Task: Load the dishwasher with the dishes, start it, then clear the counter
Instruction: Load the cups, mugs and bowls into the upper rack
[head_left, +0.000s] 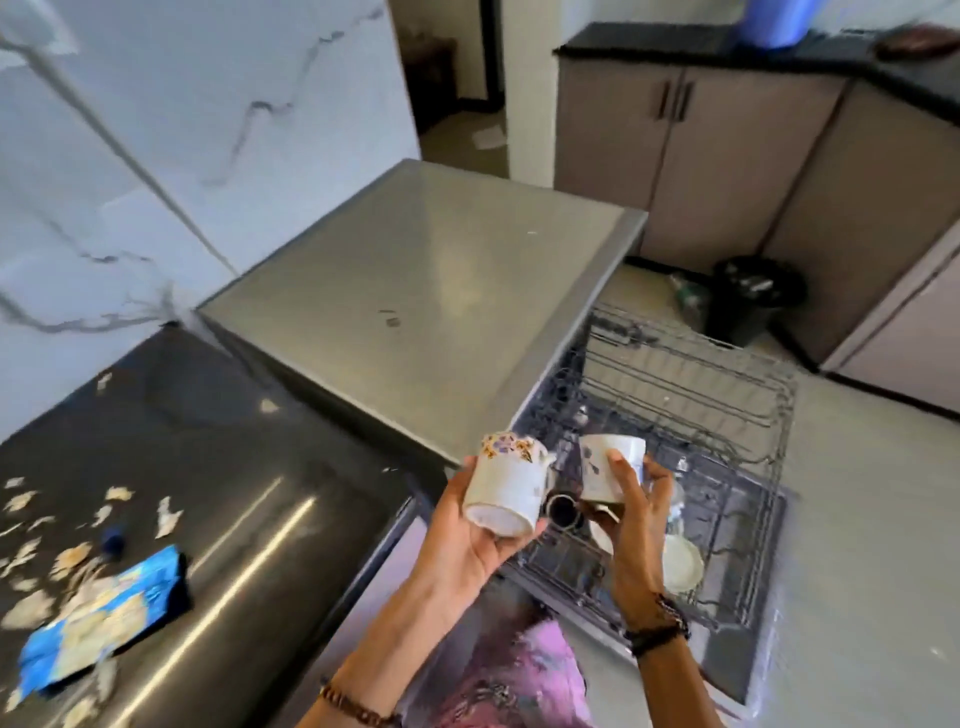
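My left hand (467, 540) holds a white mug with a floral band (506, 486), tipped with its base toward me. My right hand (636, 519) grips a second white patterned mug (610, 460), also tilted. Both mugs hover over the pulled-out wire rack (727, 415) of the open dishwasher (426, 291). In the rack below the hands lie a dark round cup (561, 512) and a white plate or bowl (680, 564), partly hidden by my right wrist.
The dark counter (234, 493) at left carries a torn blue packet (98, 623) and several scattered crumbs or flakes. A black bin (753, 299) stands on the floor past the rack, by beige cabinets (727, 156). A marble wall is on the left.
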